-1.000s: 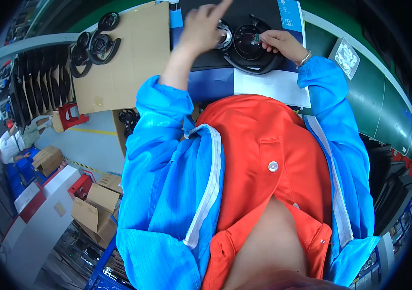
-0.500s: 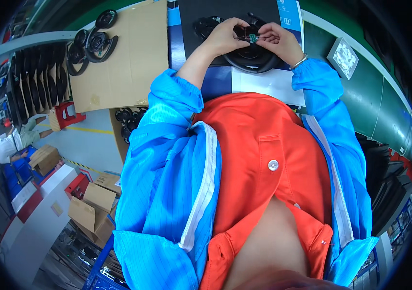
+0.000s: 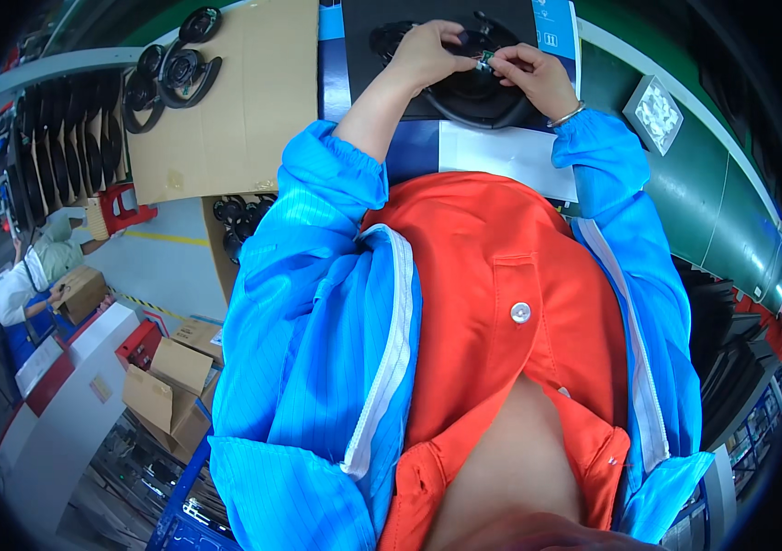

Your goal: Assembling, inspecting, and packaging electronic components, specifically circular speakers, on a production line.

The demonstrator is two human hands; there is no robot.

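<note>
A small green circuit board [image 3: 486, 58] is pinched between the thumb and fingers of my right hand [image 3: 538, 81]. It sits over a black steering-wheel-shaped part [image 3: 481, 110] with a round centre, lying on a black mat. From the left, my left hand [image 3: 426, 59] reaches over the same part. Its thumb tip is at the left end of the board, and its bent fingers stand apart from the thumb. Beside the left hand, partly behind it, lies another black wheel-shaped part [image 3: 388, 39]. Fine details of the board are too small to make out.
Several black wheel parts [image 3: 184, 75] lie on a cardboard sheet [image 3: 253, 101] at left. White paper [image 3: 501, 151] lies before the work. A tray of small pale pieces [image 3: 659, 115] stands right on a green surface [image 3: 717, 197]. Open cartons [image 3: 166, 390] and another person [image 3: 19, 294] are at lower left.
The wheel part and both hands sit slightly higher in view. The board has tilted and shifted up, with less of its green face showing. The person at left has moved an arm towards a carton.
</note>
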